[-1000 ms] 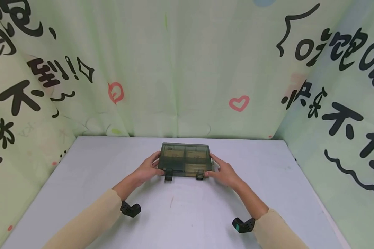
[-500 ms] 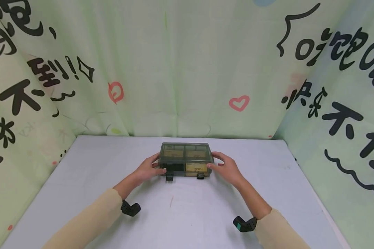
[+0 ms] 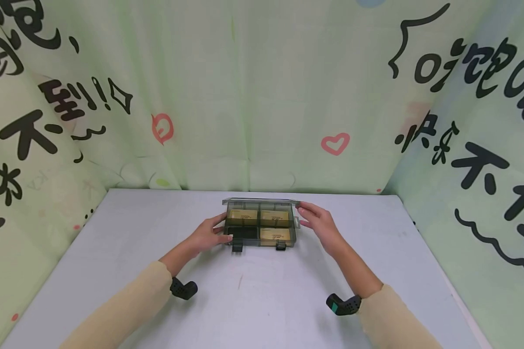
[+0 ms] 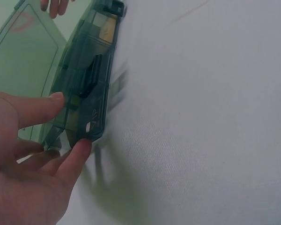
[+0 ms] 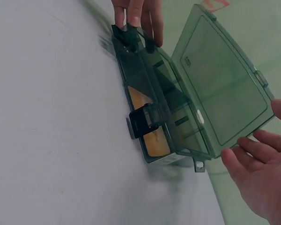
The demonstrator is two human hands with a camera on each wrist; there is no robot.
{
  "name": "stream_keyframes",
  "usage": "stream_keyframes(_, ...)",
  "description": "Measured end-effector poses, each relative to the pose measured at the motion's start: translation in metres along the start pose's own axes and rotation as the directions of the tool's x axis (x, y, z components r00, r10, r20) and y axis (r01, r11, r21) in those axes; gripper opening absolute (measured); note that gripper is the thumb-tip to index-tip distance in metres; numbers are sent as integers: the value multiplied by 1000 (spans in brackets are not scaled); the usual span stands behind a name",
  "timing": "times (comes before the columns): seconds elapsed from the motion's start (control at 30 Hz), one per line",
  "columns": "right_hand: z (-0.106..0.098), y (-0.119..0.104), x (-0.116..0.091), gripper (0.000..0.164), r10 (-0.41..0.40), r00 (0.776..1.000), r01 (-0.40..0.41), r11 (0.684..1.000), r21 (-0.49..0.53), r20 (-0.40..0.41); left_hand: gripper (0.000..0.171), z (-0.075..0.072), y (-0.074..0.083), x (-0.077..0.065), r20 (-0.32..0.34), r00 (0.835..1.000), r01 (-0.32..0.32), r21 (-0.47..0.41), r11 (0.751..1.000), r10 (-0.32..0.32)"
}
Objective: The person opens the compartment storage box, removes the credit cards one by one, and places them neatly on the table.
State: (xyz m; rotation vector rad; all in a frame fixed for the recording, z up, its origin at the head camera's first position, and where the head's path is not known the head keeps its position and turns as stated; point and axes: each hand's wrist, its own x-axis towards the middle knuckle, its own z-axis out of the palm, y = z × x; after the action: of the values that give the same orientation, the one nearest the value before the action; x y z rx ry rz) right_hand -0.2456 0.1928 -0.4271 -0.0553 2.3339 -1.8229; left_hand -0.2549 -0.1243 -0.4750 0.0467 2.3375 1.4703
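**Box on table near far edge, lid up, both hands on it**

Surface: white cloth-like tabletop (image 3: 262,305), faint reddish mark in front of the box. Room: pale green-white fabric curtain (image 3: 244,97) on the left, far and right sides. Big black brush-style characters on the left and right panels, two small red heart-like outlines on the far one.

Left to right on the table:
- Beige long sleeve on the left arm, black angular wrist camera (image 3: 184,289) below the hand.
- Left hand (image 3: 206,236): pinches the box's left end, thumb over the front-left corner, fingers bent round the side. Hides part of that end.
- Dark green-grey translucent plastic compartment box (image 3: 259,244): about mid-width. Front-left compartment is dark, contents unreadable. Tan rectangular blocks back-left (image 3: 243,216), back-right (image 3: 275,218) and front-right (image 3: 275,236).
- Two black plastic latches (image 3: 237,246) stick out along the front.
- Translucent green rectangular lid (image 5: 220,84) stands raised along the back edge, between box and far curtain.
- Right hand (image 3: 325,230): fingers slightly spread, loosely bent, tips at the lid's right edge; can't tell how firm the contact is.
- Second black wrist camera (image 3: 343,305), beige sleeve on the right arm.
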Motion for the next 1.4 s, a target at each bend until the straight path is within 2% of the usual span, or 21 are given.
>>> stream_keyframes(0.13,-2,-2,6,53,-19,1000,19,1000,13,1,82,0,3,0,-4,1000,-4,10,1000,4)
stream_keyframes(0.4,2,-8,20,52,-7,1000,5,994,-109,-21,81,0,4,-1,-9,1000,6,29,1000,-6)
stream_keyframes(0.67,8,-12,30,61,-2,1000,3,996,-93,5,82,-2,4,-1,-1,1000,14,25,1000,-14)
stream_keyframes(1.07,14,-1,43,64,34,999,-36,985,-167,-20,81,-4,6,-6,3,1000,-9,54,998,8)
stream_keyframes(1.4,17,8,50,65,62,998,-60,983,-176,7,83,-3,4,-4,6,1000,-19,40,999,18)
